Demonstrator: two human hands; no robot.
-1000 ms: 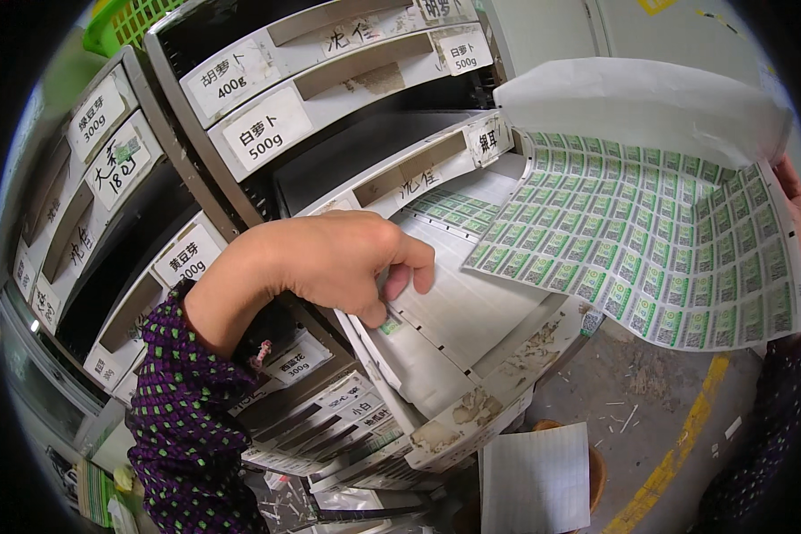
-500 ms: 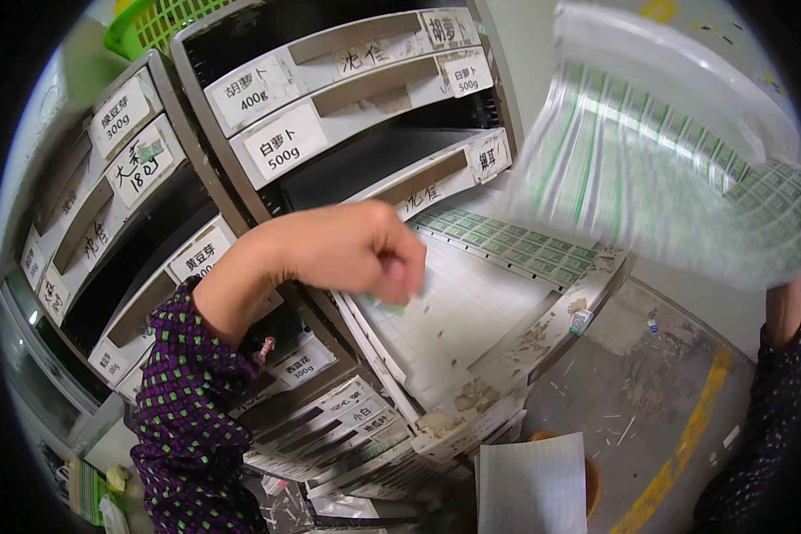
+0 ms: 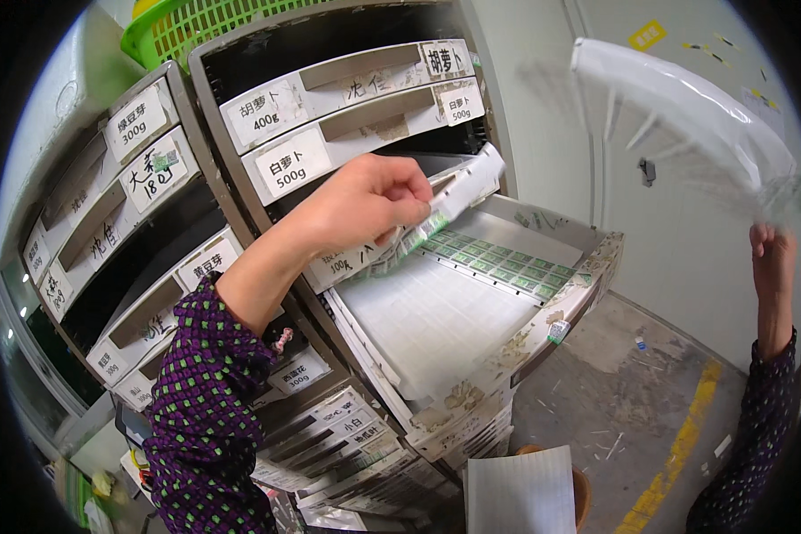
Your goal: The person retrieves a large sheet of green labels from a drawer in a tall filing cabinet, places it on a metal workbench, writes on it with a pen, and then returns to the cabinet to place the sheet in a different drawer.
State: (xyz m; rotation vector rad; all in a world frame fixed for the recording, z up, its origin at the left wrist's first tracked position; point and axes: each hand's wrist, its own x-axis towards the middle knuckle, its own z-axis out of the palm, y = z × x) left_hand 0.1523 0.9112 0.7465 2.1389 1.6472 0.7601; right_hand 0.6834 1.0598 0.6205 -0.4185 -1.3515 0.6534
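At the centre, my left hand [image 3: 365, 200] is closed, pinching the edge of a curled green-and-white label sheet [image 3: 472, 185] above an open drawer [image 3: 610, 267]. In that drawer lie white sheets [image 3: 454, 329] and a sheet of small green labels [image 3: 507, 262]. Far right, my right hand [image 3: 772, 245] is raised and closed around the lower end of a bundle of label sheets [image 3: 694, 93]. The bundle arches up and to the left, white along its top and smeared by motion. The fingertips of my right hand are partly hidden.
Labelled drawers [image 3: 285, 169] fill the cabinets at left and centre. A green basket [image 3: 205, 36] sits on top. Below the open drawer, a white sheet [image 3: 521, 489] covers part of a brown round container [image 3: 581, 498]. Paper scraps and a yellow line [image 3: 685, 436] mark the floor.
My left hand has risen slightly, and a label sheet now shows curled up in its grip. The bundle in my right hand has swung, showing its white edge instead of its green printed face.
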